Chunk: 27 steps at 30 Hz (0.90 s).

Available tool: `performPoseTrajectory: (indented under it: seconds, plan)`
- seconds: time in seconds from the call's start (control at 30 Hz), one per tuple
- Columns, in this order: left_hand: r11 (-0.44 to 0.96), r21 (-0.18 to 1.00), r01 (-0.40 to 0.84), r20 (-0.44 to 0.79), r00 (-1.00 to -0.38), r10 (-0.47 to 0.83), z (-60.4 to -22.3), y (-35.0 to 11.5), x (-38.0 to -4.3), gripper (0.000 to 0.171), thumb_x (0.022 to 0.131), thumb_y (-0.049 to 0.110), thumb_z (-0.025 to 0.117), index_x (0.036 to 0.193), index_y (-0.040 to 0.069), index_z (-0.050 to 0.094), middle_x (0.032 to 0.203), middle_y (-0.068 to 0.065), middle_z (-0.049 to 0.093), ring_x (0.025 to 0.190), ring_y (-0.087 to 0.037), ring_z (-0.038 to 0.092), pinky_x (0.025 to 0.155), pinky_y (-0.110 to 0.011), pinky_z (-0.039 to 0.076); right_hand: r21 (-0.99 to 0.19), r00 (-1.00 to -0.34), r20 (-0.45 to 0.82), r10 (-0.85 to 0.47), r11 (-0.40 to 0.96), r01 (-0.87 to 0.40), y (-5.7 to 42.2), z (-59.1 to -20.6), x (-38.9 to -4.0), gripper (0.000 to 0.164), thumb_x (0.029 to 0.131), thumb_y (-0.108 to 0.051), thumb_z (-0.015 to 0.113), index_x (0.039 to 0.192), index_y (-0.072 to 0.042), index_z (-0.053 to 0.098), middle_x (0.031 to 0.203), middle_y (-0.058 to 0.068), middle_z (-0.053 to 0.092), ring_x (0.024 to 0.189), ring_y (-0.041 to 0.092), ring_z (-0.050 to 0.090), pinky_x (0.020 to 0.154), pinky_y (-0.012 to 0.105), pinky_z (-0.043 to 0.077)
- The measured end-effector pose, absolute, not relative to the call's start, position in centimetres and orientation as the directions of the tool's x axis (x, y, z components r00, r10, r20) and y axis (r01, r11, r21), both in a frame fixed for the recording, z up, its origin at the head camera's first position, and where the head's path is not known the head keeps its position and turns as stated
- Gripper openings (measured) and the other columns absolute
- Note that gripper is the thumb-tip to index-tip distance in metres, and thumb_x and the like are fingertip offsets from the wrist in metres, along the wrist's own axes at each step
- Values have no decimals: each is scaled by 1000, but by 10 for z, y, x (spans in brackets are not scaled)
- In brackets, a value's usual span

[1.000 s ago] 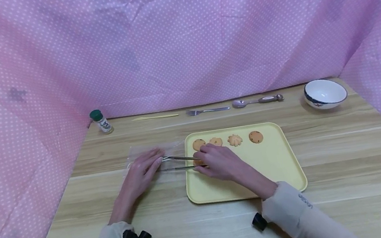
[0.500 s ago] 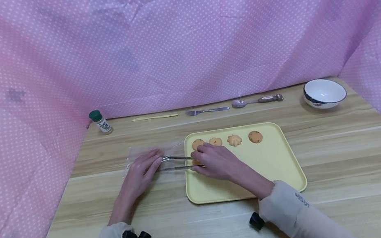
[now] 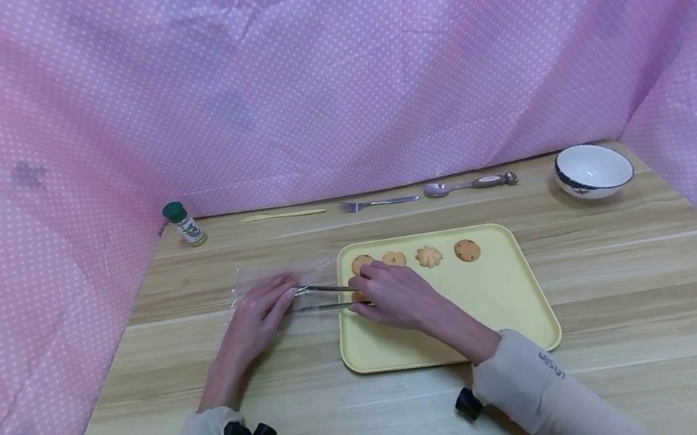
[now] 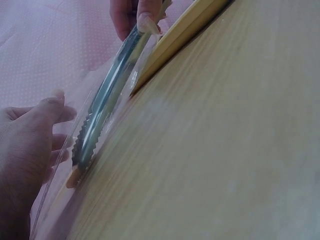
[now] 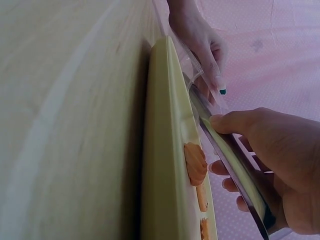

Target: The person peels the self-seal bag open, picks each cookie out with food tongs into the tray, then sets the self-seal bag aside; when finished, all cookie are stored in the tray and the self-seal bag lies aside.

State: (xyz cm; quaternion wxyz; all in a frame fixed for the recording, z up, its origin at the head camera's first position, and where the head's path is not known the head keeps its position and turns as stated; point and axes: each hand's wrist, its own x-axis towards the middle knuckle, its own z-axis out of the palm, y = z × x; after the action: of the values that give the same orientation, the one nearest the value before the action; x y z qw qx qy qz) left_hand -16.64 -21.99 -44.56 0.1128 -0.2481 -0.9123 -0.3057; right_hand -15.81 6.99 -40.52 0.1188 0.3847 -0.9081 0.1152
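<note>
My right hand (image 3: 402, 299) grips a pair of metal tongs (image 4: 107, 95) over the left side of the yellow tray (image 3: 475, 323). The toothed tips reach into a clear plastic bag (image 3: 319, 271) lying to the tray's left, and an orange-brown cookie (image 4: 74, 178) shows at their ends through the film. With thumb and fingers, my left hand (image 3: 259, 314) holds the bag near its mouth. Several cookies line the tray's far edge, a flower-shaped cookie (image 3: 428, 256) and a round speckled cookie (image 3: 467, 250) among them. Another cookie (image 3: 358, 296) is partly hidden by the right hand.
Along the back of the wooden table lie a yellow knife (image 3: 283, 215), a fork (image 3: 380, 202) and a spoon (image 3: 472, 184). A green-capped shaker (image 3: 184, 224) stands back left and a white bowl (image 3: 594, 169) back right. Pink dotted cloth (image 3: 327, 84) hangs around the table.
The right hand has shifted very slightly to the left with the tongs. The left hand, bag and tray look the same.
</note>
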Motion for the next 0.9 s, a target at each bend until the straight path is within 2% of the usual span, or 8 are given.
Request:
performPoseTrajectory:
  seconds: [0.3,0.67,0.9]
  plan:
    - [694,504,514,357,-856,375,-447,-219,-165,32,108,20,59,135,9,70,145,-13,60,138,-36,51,116,-55,37,-108,-672,317,-669,678,-727,68,-407,-158,21,95,-30,77,98,-10,72,87,3,61,76,19,58,57,31,52]
    - [686,498,530,374,-845,381,-450,-219,-165,31,107,19,59,136,9,70,145,-13,60,138,-36,51,116,-55,37,-85,-684,298,-666,695,-714,64,-409,-158,19,96,-30,75,91,-12,70,83,1,58,74,18,56,53,29,49]
    - [682,497,536,382,-841,383,-452,-219,-165,31,107,18,60,135,9,70,145,-12,60,137,-35,52,116,-54,37,-52,-658,325,-679,682,-729,66,-412,-156,21,97,-30,74,88,-12,68,82,0,57,73,17,56,51,29,48]
